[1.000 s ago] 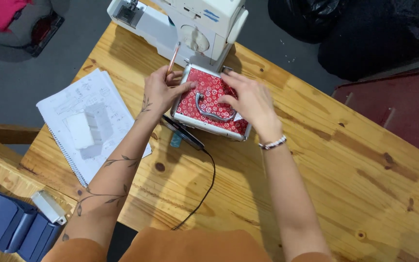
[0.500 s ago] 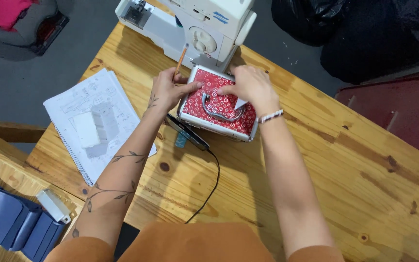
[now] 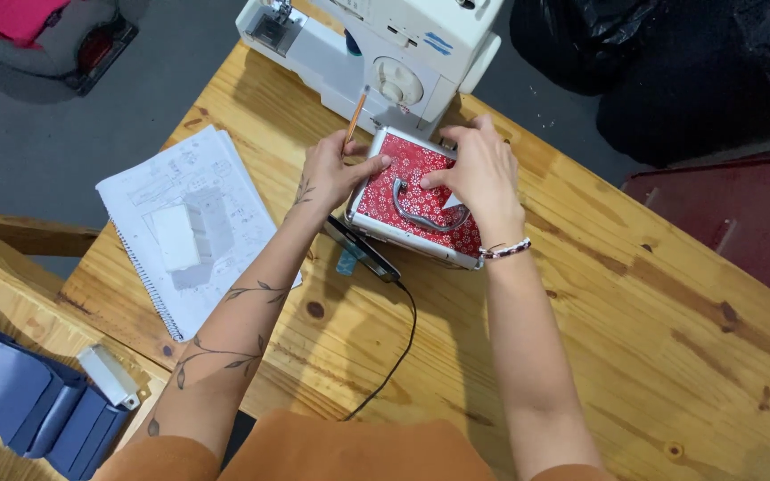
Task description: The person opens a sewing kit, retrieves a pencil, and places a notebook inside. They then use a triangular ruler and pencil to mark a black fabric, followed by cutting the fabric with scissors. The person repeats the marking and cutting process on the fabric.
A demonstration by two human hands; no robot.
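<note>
**Hands on a small red case**

Case (image 3: 416,198) with red flowered lid, metal edges and grey handle (image 3: 422,214) lies flat near the far edge of the wooden bench (image 3: 634,330), just in front of a white sewing machine (image 3: 385,49). The left hand (image 3: 331,174) touches its left side with the thumb on the lid, and its fingers hold a pencil (image 3: 356,116). The right hand (image 3: 479,174) rests on the lid, fingers spread and bent over the far right corner. Beside the case, a phone (image 3: 363,249) with black cable (image 3: 394,356). Further left lies a spiral notebook (image 3: 193,223). On another bench at the left lies folded blue fabric (image 3: 20,401).
</note>
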